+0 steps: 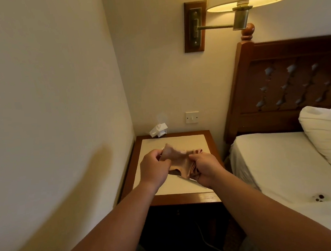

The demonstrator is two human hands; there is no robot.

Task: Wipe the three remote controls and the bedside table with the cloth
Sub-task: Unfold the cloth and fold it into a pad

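A tan cloth [178, 160] is stretched between both hands above the bedside table [207, 141], which has a pale top inside a brown wooden frame. My left hand [154, 167] pinches the cloth's left end. My right hand [206, 170] grips its bunched right part. Under the cloth and my right hand a thin light edge of some object [181, 177] shows on the tabletop; I cannot tell what it is. No remote control is plainly visible.
A white tissue box [158, 130] stands at the table's back left corner against the wall. A bed [282, 165] with a white sheet and pillow lies to the right. A wall lamp [246, 0] hangs above, and a light switch [192, 117] sits behind the table.
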